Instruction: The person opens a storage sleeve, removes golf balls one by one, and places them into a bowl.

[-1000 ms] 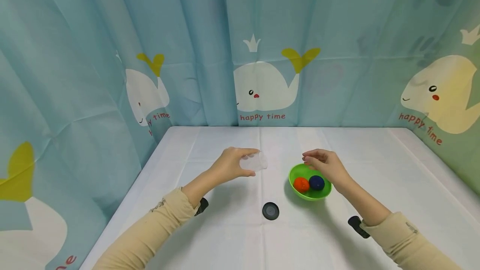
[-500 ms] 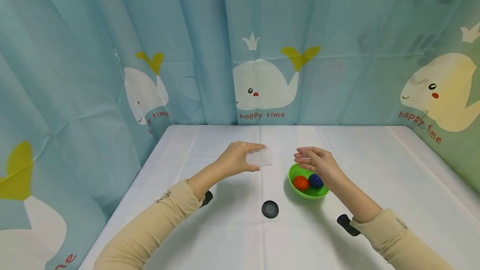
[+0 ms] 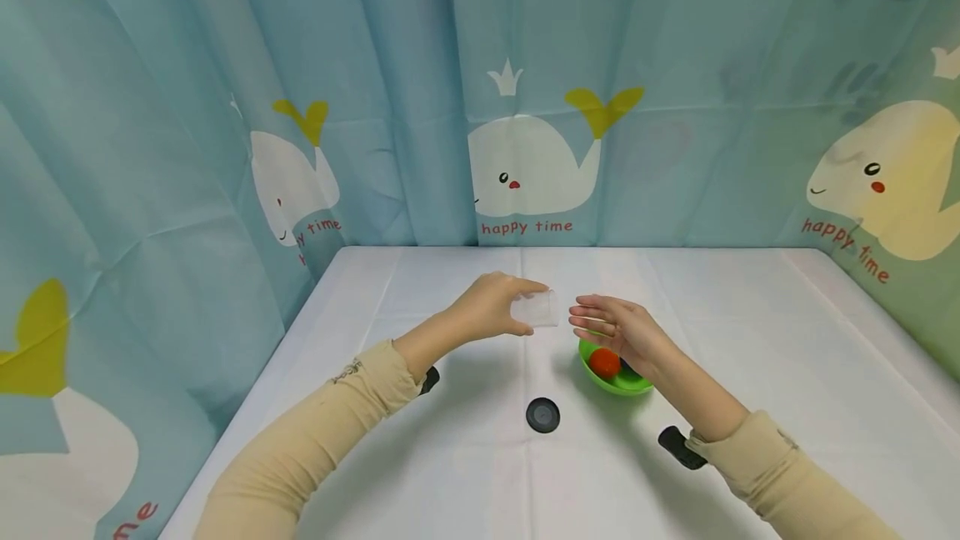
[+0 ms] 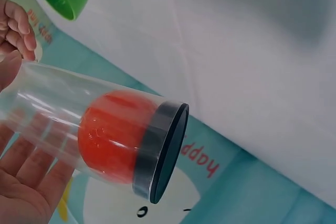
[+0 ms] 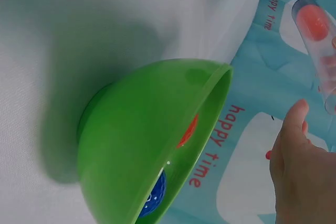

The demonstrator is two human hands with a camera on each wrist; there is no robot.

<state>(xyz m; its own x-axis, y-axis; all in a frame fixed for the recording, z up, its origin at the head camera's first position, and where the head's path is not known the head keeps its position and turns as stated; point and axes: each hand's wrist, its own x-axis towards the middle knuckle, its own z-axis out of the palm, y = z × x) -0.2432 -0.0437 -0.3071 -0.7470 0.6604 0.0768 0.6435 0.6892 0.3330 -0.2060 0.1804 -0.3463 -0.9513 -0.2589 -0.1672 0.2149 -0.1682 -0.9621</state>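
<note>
My left hand (image 3: pixel 489 307) grips a clear plastic tube (image 3: pixel 543 309) between thumb and fingers, raised over the table and lying sideways. In the left wrist view an orange-red ball (image 4: pixel 115 136) sits inside the tube against its black end cap (image 4: pixel 167 153); the head view does not show this ball. My right hand (image 3: pixel 617 330) hovers above the green bowl (image 3: pixel 636 386), fingers extended towards the tube and holding nothing. The bowl contains an orange ball (image 3: pixel 603 363) and a dark blue ball (image 5: pixel 154 196), partly covered by the right hand in the head view.
On the white table (image 3: pixel 465 473), a black round lid (image 3: pixel 542 415) lies flat, nearer to me than the bowl. Black wrist straps (image 3: pixel 681 447) show beneath both sleeves. A blue curtain (image 3: pixel 675 173) with whale prints hangs behind the table.
The left hand has moved right and slightly away with the tube. The right hand has moved left, its fingers spreading out, so the two hands are closer together. Bowl and lid stay put.
</note>
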